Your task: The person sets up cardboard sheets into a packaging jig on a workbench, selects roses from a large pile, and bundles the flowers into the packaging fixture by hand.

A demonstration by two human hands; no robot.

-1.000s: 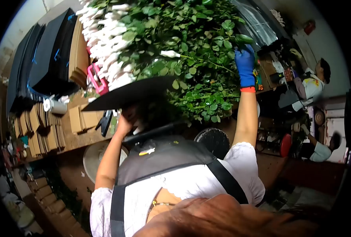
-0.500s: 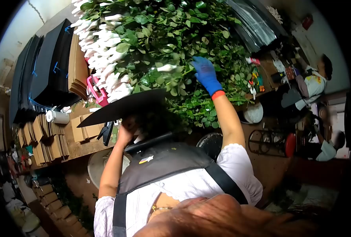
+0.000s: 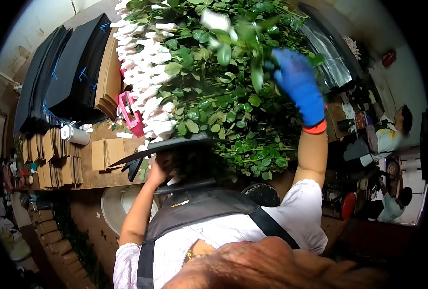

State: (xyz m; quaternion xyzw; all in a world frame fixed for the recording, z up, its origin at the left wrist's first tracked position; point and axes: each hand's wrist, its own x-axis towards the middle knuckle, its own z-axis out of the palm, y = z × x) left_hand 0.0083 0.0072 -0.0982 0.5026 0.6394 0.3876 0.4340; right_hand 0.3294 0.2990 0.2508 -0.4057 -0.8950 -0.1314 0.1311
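My right hand, in a blue glove with a red cuff, is raised over the pile of leafy green stems. Its fingers are closed round a leafy stem topped by a blurred white-wrapped head. Many white-wrapped heads line the left side of the pile. My bare left hand is low at the pile's near left corner, beside the edge of a black curved sheet. That sheet and deep shadow hide most of its fingers and whatever they may hold.
Black boards and brown cardboard stand at the left. Near them are a pink holder, a white canister, folded cardboard pieces and a black tool. Two people are at the far right.
My right hand has swung right and lifted a stem, which is blurred by motion. My left hand stays at the black sheet, and the whole view has shifted.
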